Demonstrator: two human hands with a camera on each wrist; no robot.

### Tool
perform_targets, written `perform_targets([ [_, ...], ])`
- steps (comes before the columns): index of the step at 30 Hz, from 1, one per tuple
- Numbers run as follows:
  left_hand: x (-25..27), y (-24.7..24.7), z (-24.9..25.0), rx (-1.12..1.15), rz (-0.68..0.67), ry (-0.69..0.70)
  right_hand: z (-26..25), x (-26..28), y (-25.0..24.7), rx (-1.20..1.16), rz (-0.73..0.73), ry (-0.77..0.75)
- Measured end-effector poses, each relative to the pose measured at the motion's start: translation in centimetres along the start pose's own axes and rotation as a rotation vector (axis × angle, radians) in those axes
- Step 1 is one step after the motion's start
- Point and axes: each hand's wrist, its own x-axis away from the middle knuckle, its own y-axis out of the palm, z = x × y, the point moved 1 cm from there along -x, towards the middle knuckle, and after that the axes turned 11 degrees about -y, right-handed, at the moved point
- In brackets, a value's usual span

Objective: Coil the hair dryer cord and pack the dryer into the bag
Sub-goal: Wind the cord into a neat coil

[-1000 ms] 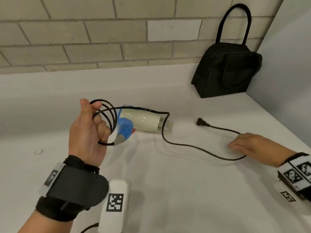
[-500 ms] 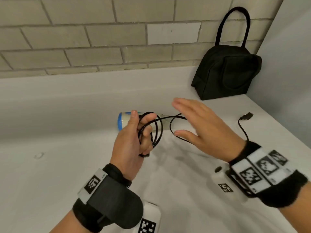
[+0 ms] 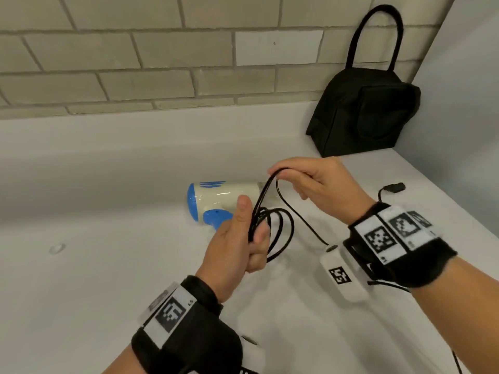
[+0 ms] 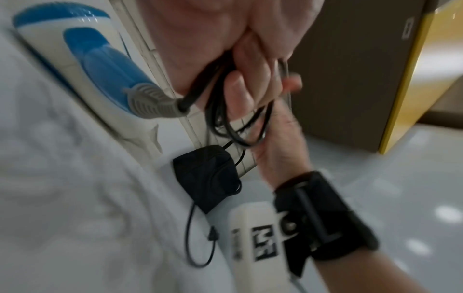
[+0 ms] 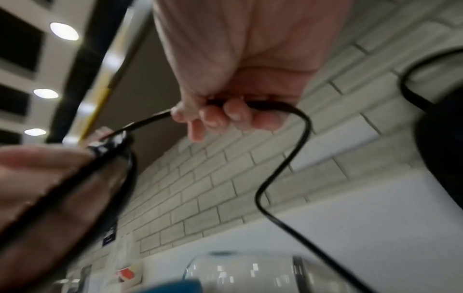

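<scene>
A cream and blue hair dryer (image 3: 224,197) (image 4: 82,59) lies on its side on the white counter (image 3: 94,265). Its black cord (image 3: 280,230) (image 4: 240,123) (image 5: 283,170) is gathered in loops in my left hand (image 3: 243,238) (image 4: 250,65), which grips the coil just in front of the dryer. My right hand (image 3: 316,184) (image 5: 225,111) pinches a strand of the cord above and right of the coil. The loose end runs back to the plug (image 3: 394,188) lying on the counter. A black bag (image 3: 364,114) with one tall handle stands upright in the back right corner.
A brick wall (image 3: 162,63) runs along the back of the counter and a pale side wall (image 3: 464,103) closes the right side. A small round mark (image 3: 57,248) sits on the counter at the left.
My left hand has carried the coil right, in front of the dryer. My right hand has left the counter, come up to the coil and pinched the cord. The plug has slid right.
</scene>
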Motion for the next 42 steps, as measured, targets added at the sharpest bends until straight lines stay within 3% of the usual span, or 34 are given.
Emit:
perform_targets([
  [4,-0.2,-0.1,0.7,0.121,0.006,0.142,-0.4,1.4,3.8,0.241,-0.282,0.264],
  [7,-0.1,-0.1,0.8,-0.010,0.073,0.286,-2.1,3.1,6.2,0.364,-0.443,0.209],
  [14,-1.3,0.4,-1.1,-0.340,0.184,0.486,-5.2,5.3,5.4,0.348,-0.601,0.117],
  [17,-1.5,0.4,-1.5,-0.529,0.183,0.463,-6.3,5.5,4.0,0.361,-0.622,0.101],
  [22,-1.2,-0.3,-1.2,-0.822,0.162,0.374,-6.3,5.7,0.7,0.265,-0.522,0.074],
  [28,0.1,-0.7,-0.5,-0.448,-0.023,0.165,-4.3,5.1,-2.2,0.122,-0.358,-0.041],
  [34,0.7,-0.9,0.2,-0.165,-0.267,0.065,-2.8,3.2,-2.7,0.250,-0.166,-0.063],
  [36,1.0,-0.9,0.7,-0.015,-0.365,0.040,-2.3,2.5,-1.9,0.237,-0.112,-0.006],
  [39,1.0,-0.4,1.7,0.234,-0.397,0.055,-1.5,2.1,0.5,0.325,-0.232,0.103],
  [42,0.6,-0.1,2.8,0.311,-0.183,0.181,-2.2,2.2,3.6,0.546,-0.487,0.124],
])
